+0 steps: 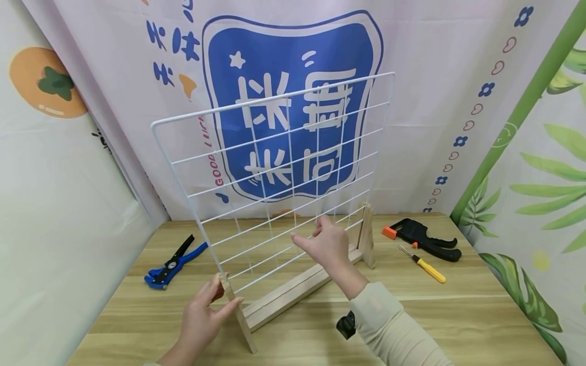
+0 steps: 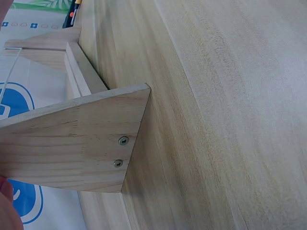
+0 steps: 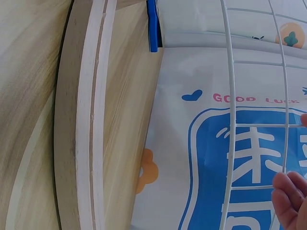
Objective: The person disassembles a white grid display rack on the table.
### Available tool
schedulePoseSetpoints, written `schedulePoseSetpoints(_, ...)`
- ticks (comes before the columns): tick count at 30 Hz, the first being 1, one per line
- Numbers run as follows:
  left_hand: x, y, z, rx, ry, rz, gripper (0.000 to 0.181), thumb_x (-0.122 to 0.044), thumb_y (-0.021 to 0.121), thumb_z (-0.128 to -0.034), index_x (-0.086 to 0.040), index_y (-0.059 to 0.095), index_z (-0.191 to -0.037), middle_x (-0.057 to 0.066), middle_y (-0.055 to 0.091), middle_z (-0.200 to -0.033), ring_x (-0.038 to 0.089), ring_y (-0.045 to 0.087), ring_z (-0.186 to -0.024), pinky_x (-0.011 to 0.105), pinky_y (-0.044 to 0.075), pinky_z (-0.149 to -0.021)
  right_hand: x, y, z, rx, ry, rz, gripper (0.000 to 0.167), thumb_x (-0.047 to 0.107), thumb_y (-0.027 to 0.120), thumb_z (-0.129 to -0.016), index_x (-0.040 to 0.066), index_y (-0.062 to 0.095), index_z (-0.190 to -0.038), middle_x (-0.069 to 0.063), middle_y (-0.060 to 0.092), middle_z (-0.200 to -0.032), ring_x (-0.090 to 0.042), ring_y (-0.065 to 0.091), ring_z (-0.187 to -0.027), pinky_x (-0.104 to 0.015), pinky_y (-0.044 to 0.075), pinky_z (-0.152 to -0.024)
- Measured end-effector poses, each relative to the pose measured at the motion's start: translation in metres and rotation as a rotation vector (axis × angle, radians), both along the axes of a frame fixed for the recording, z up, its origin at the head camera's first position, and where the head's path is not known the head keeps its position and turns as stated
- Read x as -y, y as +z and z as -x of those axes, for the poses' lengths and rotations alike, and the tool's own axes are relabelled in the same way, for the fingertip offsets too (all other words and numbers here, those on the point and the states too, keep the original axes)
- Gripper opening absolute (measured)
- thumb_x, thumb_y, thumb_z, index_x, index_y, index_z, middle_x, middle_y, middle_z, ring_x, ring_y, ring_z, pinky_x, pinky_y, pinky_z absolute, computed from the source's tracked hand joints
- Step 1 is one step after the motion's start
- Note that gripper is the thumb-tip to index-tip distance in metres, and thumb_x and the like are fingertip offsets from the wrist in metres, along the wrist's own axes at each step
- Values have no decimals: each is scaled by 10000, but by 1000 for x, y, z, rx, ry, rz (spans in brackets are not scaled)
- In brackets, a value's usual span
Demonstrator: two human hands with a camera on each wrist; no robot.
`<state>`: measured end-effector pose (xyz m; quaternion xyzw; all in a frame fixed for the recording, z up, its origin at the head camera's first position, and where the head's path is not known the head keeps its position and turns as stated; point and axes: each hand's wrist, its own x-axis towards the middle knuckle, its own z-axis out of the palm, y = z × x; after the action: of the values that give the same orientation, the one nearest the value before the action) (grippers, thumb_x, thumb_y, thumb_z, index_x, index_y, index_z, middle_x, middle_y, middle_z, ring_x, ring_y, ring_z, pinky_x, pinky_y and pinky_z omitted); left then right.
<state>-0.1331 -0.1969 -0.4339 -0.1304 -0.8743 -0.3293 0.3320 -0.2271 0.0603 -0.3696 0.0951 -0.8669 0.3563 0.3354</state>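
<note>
A white wire grid panel [image 1: 274, 193] stands tilted between two wooden side pieces of a wooden stand [image 1: 293, 295]. Its lowest wire is above the stand's grooved base bar [image 3: 91, 115]. My left hand [image 1: 201, 315] holds the near-left side piece [image 2: 81, 143], with the thumb on its front edge and the other fingers partly hidden behind. Two screw heads show on that piece's outer face in the left wrist view. My right hand [image 1: 327, 244] is at the lower middle of the grid, thumb and bent fingers apart, fingertips [image 3: 283, 184] close to a wire.
Blue-handled cutters [image 1: 171, 264] lie on the wooden table [image 1: 151, 325] at left. At right are a black clamp [image 1: 426, 239] with orange pads and a yellow-handled screwdriver [image 1: 428, 267]. A printed curtain [image 1: 412, 127] hangs behind. A small black object [image 1: 346, 325] is beside the right sleeve.
</note>
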Motion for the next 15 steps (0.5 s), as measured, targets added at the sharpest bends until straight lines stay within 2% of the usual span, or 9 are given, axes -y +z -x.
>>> schedulePoseSetpoints(6,0,1,1,0,-8,-9,610,-76,861,-577,-46,634,-1143,49,671,-914,209,663,-760,135,547,-674,0,4,1,-23,3,-9,475,455,789,-599,97,478,-629,28,518,-508,-84,410,-436,-176,282,-380)
schedulePoseSetpoints(15,0,-1,0,14,-3,-19,647,-68,861,-572,54,605,-1153,69,660,-877,245,661,-757,208,567,-690,-1,7,3,-18,8,-18,490,459,803,-595,111,460,-624,26,511,-508,-88,405,-434,-187,286,-375)
